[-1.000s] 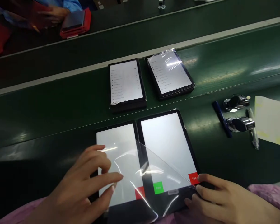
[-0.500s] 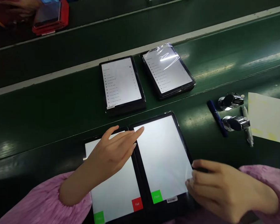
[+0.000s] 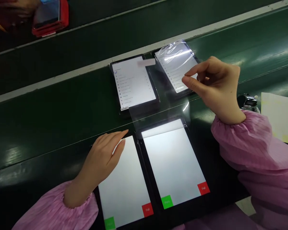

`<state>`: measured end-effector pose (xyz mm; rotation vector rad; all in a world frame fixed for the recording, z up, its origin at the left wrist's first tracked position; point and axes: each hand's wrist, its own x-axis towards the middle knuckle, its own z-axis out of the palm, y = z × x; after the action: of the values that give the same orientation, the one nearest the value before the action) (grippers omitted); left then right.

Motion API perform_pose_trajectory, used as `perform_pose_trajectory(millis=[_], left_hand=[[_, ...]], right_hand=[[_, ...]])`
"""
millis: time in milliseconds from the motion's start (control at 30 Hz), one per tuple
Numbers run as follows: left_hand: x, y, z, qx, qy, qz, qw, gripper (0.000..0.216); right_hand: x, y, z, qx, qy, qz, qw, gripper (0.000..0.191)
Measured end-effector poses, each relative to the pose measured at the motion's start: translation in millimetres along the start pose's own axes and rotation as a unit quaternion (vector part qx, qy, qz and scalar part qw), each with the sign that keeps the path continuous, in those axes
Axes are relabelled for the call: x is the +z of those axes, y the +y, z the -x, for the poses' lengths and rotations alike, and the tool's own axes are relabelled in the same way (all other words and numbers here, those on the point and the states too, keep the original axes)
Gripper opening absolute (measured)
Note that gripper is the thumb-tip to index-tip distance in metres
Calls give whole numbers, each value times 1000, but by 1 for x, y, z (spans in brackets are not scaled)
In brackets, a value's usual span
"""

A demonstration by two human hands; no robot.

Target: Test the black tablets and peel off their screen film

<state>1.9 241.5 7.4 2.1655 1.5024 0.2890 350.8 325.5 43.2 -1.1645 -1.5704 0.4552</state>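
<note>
In the head view my right hand (image 3: 213, 83) is raised, thumb and fingertips pinched on a clear plastic film (image 3: 158, 116). The film hangs across the top of the right near tablet (image 3: 175, 159), with a pale tab at its far end. That tablet shows a white screen with a green square and a red "Fail" square. My left hand (image 3: 103, 159) lies over the upper left part of the left near tablet (image 3: 127, 185), fingers stretched and thumb a little apart. Whether it touches the glass I cannot tell. This second tablet has the same white screen and coloured squares.
Behind are a left far tablet (image 3: 134, 83) and a right far tablet (image 3: 172, 67) under wrinkled film, both showing lists. At right lie a shiny metal object (image 3: 248, 100) and a paper sheet (image 3: 278, 118). Another person's hand is beside a red-cased device (image 3: 62, 16).
My right hand has moved up and away from the right near tablet's lower right edge, lifting the clear film off most of its screen. My left hand has drawn back left from that tablet.
</note>
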Motion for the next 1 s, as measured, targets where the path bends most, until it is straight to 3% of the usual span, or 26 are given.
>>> perform_pose_trajectory(millis=[133, 267, 367, 533, 600, 767, 900, 1000], left_hand=[[3, -1, -4, 29, 9, -23, 999, 53], [1, 0, 1, 100, 53, -78, 990, 41], [-7, 7, 25, 163, 75, -129, 975, 34], [-10, 20, 94, 245, 41, -116, 962, 16], [-5, 21, 123, 250, 27, -110, 962, 12], [3, 10, 178, 195, -25, -192, 962, 27], [6, 1, 198, 216, 14, -209, 954, 17], [11, 3, 203, 179, 53, -182, 965, 15]], right_hand=[[-4, -1, -2, 5, 2, -8, 1000, 20], [-4, -1, -3, 14, -16, -16, 1000, 22], [-3, -4, -4, 21, -21, -19, 999, 24], [-2, -9, -7, 17, -27, -34, 999, 20], [-1, -8, -7, 10, -30, -44, 999, 19], [6, -4, -8, -34, -18, -66, 997, 19], [9, -6, -6, -33, -32, -66, 997, 26], [8, -9, -3, -25, -46, -53, 997, 27]])
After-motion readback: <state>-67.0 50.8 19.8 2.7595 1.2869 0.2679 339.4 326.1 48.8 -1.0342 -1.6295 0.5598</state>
